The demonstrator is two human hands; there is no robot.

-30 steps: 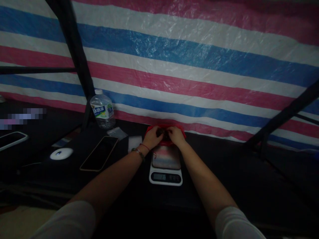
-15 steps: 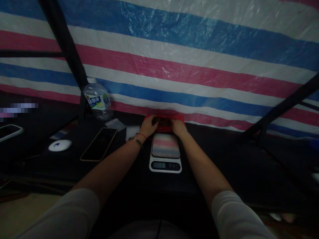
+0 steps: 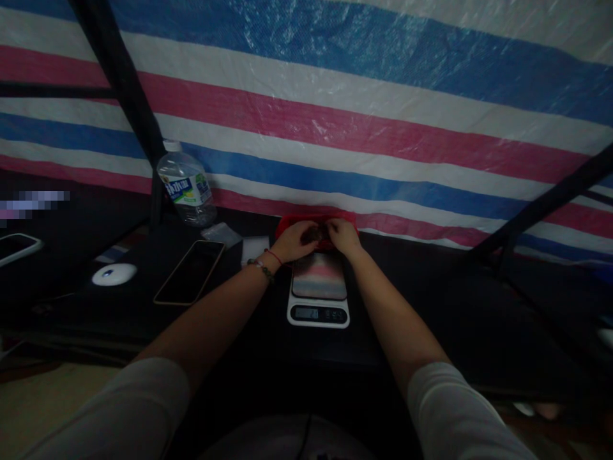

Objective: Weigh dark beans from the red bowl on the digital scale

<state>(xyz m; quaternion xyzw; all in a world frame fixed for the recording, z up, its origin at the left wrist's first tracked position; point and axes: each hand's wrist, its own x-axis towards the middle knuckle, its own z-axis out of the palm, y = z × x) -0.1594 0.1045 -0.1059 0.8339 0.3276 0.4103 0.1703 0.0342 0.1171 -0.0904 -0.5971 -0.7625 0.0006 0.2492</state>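
A red container (image 3: 286, 223), perhaps a shallow tray or basket, lies behind the kitchen scale. Over it, my left hand (image 3: 295, 241) curls its fingers against a dark brown clump (image 3: 313, 235) of what look like small pieces. From the other side my right hand (image 3: 343, 237) presses its bent fingers to the same clump. Dim light and the fingers hide what the pieces are. The white digital scale (image 3: 318, 314) stands just in front of my hands, its display lit and its plate bare.
To the left lie a phone (image 3: 190, 271), a white oval device (image 3: 115, 274), a small clear plastic bag (image 3: 221, 234) and a white square item (image 3: 255, 246). A clear plastic bottle (image 3: 186, 185) stands by a black metal post (image 3: 122, 76). Striped plastic sheeting (image 3: 335, 121) closes off the back.
My hands have come closer together over the red container, gathering the dark clump between their fingers. More of the container's back edge shows. The view has tilted slightly.
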